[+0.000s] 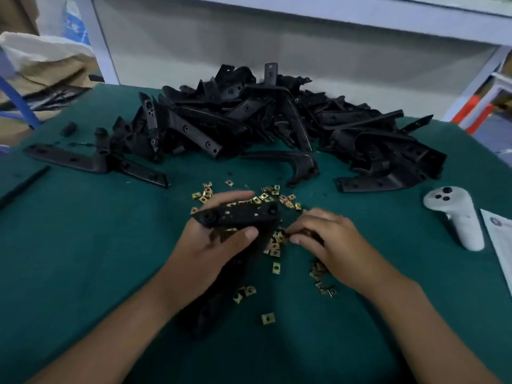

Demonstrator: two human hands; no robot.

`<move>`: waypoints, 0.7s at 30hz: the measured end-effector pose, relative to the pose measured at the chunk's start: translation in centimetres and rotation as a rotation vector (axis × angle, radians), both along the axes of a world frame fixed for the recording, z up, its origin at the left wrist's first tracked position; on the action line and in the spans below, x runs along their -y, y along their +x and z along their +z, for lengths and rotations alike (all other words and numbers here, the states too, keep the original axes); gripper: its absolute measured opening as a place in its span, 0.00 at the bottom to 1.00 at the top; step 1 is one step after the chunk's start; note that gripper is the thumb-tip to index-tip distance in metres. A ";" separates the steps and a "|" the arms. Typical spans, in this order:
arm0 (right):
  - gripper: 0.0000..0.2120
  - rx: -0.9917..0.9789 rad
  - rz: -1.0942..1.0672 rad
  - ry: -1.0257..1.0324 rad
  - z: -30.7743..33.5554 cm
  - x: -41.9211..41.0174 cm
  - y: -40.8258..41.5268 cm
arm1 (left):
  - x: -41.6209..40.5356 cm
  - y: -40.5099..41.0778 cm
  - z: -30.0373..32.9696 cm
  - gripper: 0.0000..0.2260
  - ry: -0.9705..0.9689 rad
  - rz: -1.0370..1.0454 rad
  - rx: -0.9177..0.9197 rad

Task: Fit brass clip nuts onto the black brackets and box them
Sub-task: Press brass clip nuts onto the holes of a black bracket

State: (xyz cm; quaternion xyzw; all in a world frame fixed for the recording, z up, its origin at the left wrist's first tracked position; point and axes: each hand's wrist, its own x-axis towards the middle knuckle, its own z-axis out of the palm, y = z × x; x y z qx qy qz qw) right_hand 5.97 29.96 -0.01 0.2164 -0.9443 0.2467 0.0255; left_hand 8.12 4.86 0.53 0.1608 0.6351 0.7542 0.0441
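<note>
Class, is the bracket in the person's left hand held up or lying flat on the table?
Held up: left hand grips the black bracket above the green table.

A tangled pile of black brackets (277, 117), angled plastic arms with screw holes, lies heaped along the far edge of the green tabletop (83, 245), with one bracket (94, 162) flat and apart near the far left corner. Another black bracket (238, 217) is gripped in the left hand (210, 242) above the middle. Small square brass clip nuts (274, 242) lie scattered around the middle of the tabletop, the right hand (329, 239) pinching at them.
</note>
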 end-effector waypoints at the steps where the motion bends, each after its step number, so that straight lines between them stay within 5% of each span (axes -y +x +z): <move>1: 0.09 -0.031 -0.012 -0.003 0.0 0.0 0.0 | 0.0 0.1 -0.1 0.15 -0.047 -0.009 -0.018; 8: 0.06 -0.051 -0.282 -0.328 0.4 -0.1 -0.2 | 0.0 0.0 -0.2 0.11 -0.214 0.105 -0.098; 13: 0.08 0.513 -0.524 -1.360 1.4 0.6 -0.7 | -0.2 0.1 -0.2 0.15 -0.332 0.184 -0.210; 16: 0.07 0.684 -0.460 -1.735 2.1 0.6 -0.8 | -0.1 -0.1 -0.5 0.13 -0.346 0.209 -0.225; 21: 0.10 0.832 -0.326 -1.808 2.3 0.7 -0.5 | -0.3 -0.1 -0.8 0.14 -0.374 0.206 -0.231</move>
